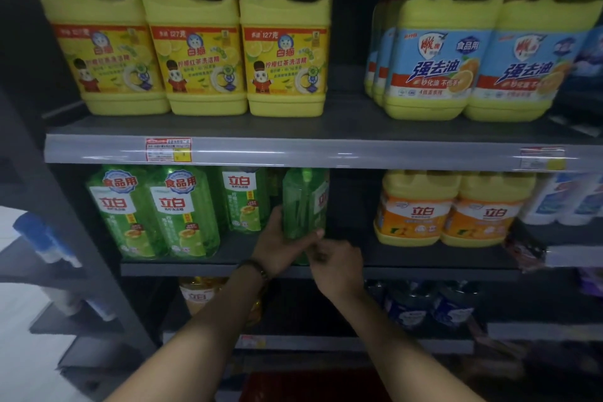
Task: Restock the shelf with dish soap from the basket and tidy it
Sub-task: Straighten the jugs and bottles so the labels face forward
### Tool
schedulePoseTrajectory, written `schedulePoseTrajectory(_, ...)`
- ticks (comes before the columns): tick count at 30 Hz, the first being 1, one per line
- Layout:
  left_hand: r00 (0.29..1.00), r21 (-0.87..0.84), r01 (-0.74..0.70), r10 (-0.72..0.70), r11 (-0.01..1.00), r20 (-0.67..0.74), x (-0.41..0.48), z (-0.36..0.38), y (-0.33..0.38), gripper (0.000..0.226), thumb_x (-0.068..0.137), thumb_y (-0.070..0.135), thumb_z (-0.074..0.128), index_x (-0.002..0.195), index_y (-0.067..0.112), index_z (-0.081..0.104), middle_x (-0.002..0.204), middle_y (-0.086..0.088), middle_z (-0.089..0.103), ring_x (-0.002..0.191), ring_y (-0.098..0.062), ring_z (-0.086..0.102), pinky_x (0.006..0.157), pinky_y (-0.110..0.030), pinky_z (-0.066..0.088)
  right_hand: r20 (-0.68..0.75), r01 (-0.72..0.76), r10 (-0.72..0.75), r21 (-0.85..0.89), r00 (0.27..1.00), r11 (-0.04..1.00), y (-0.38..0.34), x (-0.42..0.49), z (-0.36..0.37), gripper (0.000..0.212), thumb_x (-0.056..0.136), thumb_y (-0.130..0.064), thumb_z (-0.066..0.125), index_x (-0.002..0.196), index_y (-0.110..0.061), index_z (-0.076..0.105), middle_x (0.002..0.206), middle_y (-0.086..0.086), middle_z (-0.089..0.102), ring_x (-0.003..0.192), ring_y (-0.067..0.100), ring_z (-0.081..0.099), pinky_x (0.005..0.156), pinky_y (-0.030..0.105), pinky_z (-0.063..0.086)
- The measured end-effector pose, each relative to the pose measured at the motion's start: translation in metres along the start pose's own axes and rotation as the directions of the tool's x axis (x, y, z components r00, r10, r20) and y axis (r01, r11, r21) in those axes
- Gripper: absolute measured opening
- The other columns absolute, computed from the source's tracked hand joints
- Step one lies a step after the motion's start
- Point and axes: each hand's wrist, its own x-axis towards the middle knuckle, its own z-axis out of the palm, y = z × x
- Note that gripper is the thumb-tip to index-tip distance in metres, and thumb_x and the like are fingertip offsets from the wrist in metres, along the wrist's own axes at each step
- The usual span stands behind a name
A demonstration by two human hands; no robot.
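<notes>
- Left grip (280, 243): a bare hand clamped round the lower body of the green soap bottle (303, 202), thumb across the front.
- Right grip (337, 263): fingers curled at the bottle's foot. I cannot tell whether they hold it or only touch it.
- Bottle: upright at the front edge of the middle shelf (424, 259), label turned sideways to the right, just beside three matching green bottles (182, 210).
- Risk: the base sits near the shelf lip, so a loose release could tip it off. Pushed in unturned, it would end up with its label hidden. A shove left could knock the neighbours.
- Surroundings: yellow jugs (202, 42) on the shelf above, orange-labelled jugs (450, 209) to the right across a gap, a price rail (293, 152), and a dim aisle.
</notes>
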Motion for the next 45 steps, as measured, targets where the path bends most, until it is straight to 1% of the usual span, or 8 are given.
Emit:
schedulePoseTrajectory(5,1.000,0.094,0.008,-0.008,0.996,0.006,0.011,-0.011,0.012,0.076,0.073,0.054,0.091,0.136,0.036,0.052,0.125,0.016,0.071,0.113,-0.007,0.069,0.096,-0.031,0.059,0.080,-0.041,0.038,0.032,0.996,0.999,0.007,0.013,-0.029,0.020,0.098,-0.040,0.072,0.106,-0.024,0.083,0.093,-0.007,0.083,0.085,0.008,0.076,0.078,0.039,0.064)
schedulePoseTrajectory(11,0.990,0.257,-0.015,-0.022,0.966,0.139,0.010,-0.050,0.026,0.071,0.084,0.047,0.084,0.146,0.032,0.052,0.140,0.009,0.067,0.125,-0.014,0.065,0.109,-0.044,0.053,0.318,-0.249,0.178,0.201,0.931,0.947,0.002,0.052,-0.049,0.095,0.092,-0.041,0.083,0.168,-0.028,0.028,0.162,0.003,0.048,0.144,0.025,0.052,0.116,0.048,0.049)
schedulePoseTrajectory(19,0.994,0.389,0.077,-0.041,0.918,-0.102,-0.027,-0.072,0.001,0.050,0.100,0.046,0.066,0.142,0.021,0.053,0.122,-0.001,0.073,0.106,-0.023,0.071,0.086,-0.036,0.058,0.319,-0.107,0.028,0.233,0.947,0.967,-0.023,0.041,-0.007,0.053,0.101,-0.032,0.073,0.150,-0.026,0.055,0.137,-0.002,0.070,0.121,0.012,0.067,0.082,0.014,0.052)
schedulePoseTrajectory(22,0.995,0.290,0.042,-0.014,0.956,-0.097,-0.045,-0.069,-0.015,0.051,0.098,0.040,0.071,0.142,0.036,0.046,0.127,0.012,0.067,0.113,-0.012,0.068,0.097,-0.044,0.058,0.286,-0.090,0.029,0.202,0.958,0.975,-0.037,0.039,0.006,0.055,0.101,-0.030,0.073,0.152,-0.026,0.053,0.139,-0.001,0.069,0.123,0.013,0.065,0.092,0.024,0.056)
schedulePoseTrajectory(26,0.991,0.260,-0.028,0.060,0.965,-0.117,-0.060,-0.071,-0.025,0.070,0.097,0.020,0.071,0.130,0.069,0.035,0.129,0.039,0.054,0.118,0.019,0.054,0.101,-0.021,0.050,0.270,-0.093,0.040,0.189,0.962,0.978,-0.052,0.037,0.025,0.055,0.099,-0.030,0.076,0.150,-0.027,0.054,0.136,-0.002,0.073,0.123,0.017,0.070,0.102,0.037,0.058)
schedulePoseTrajectory(31,0.997,0.257,-0.036,0.052,0.966,-0.055,-0.057,-0.086,-0.052,0.090,0.085,0.041,0.073,0.161,0.047,0.025,0.157,0.013,0.047,0.143,-0.018,0.048,0.111,-0.052,0.051,0.263,-0.097,0.046,0.183,0.964,0.978,-0.062,0.039,0.041,0.060,0.096,-0.024,0.079,0.151,-0.024,0.055,0.135,0.001,0.073,0.124,0.016,0.069,0.098,0.028,0.055)
schedulePoseTrajectory(41,0.972,0.204,-0.016,0.063,0.979,-0.226,-0.068,-0.091,-0.048,0.078,0.093,0.021,0.074,0.137,0.063,0.025,0.129,0.016,0.040,0.127,-0.018,0.042,0.103,-0.037,0.045,0.226,-0.131,0.104,0.111,0.969,0.985,-0.080,0.038,0.085,0.057,0.090,-0.029,0.083,0.137,-0.038,0.052,0.126,0.001,0.076,0.117,0.022,0.072,0.098,0.047,0.062)
schedulePoseTrajectory(45,0.981,0.191,0.024,0.013,0.981,-0.195,-0.068,-0.093,-0.047,0.079,0.091,0.021,0.076,0.144,0.049,0.024,0.137,0.004,0.035,0.125,-0.018,0.041,0.103,-0.039,0.045,0.194,-0.155,0.132,0.107,0.972,0.982,-0.078,0.039,0.098,0.059,0.090,-0.032,0.083,0.137,-0.038,0.048,0.125,0.002,0.075,0.114,0.024,0.073,0.094,0.048,0.064)
